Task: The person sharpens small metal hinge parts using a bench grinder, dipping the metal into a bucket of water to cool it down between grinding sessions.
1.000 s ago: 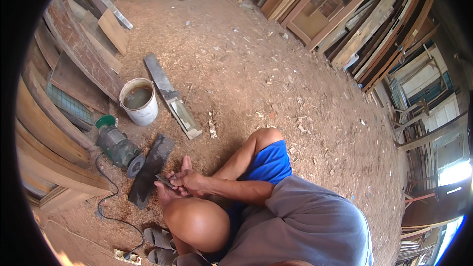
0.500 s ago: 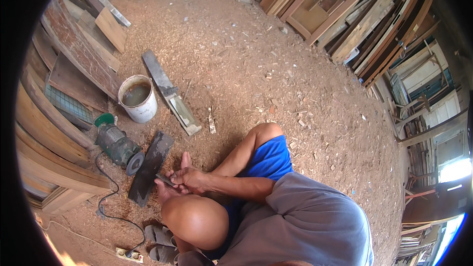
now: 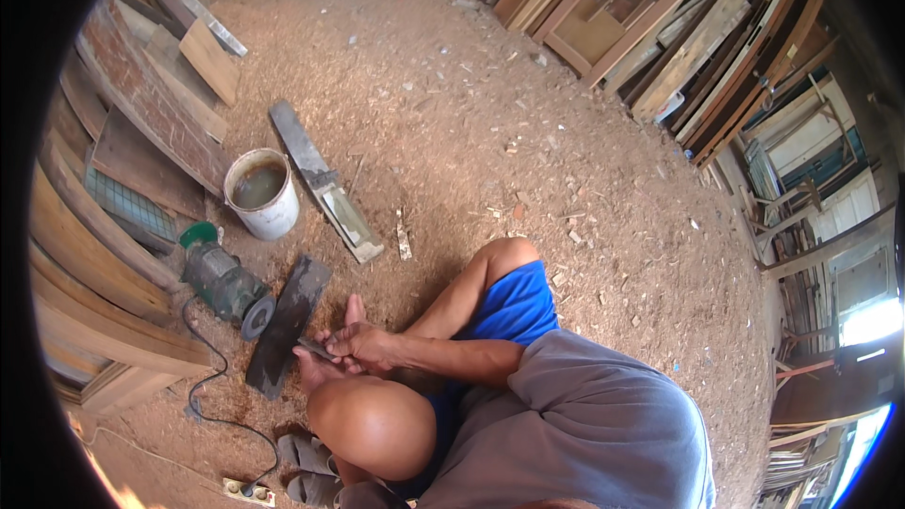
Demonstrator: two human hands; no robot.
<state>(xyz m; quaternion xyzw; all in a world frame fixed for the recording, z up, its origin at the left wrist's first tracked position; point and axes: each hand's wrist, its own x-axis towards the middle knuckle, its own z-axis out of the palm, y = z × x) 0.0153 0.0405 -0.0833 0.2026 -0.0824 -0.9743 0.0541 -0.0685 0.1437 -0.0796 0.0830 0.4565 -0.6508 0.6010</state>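
My right hand [image 3: 370, 346] is closed around a flat, dark metal blade [image 3: 319, 350], held low over my feet. My left hand [image 3: 325, 334] is mostly hidden behind the right one and my raised knee; only some fingertips show, apparently curled against the same blade. Just left of the blade lies a dark, wet-looking board [image 3: 288, 325] on the ground. A green bench grinder [image 3: 222, 276] with a grey wheel rests against that board's far side.
A white bucket [image 3: 264, 217] of murky water stands beyond the grinder. Beside it lies a long plank [image 3: 351, 221] with a pale stone-like block on it. A power cord runs to a socket strip [image 3: 249, 492]. Wood [image 3: 113, 320] is stacked left; boards [image 3: 650, 19] lean far right.
The blade and both hands stay almost in place, with the blade's angle slightly changed. The whole view has shifted very little.
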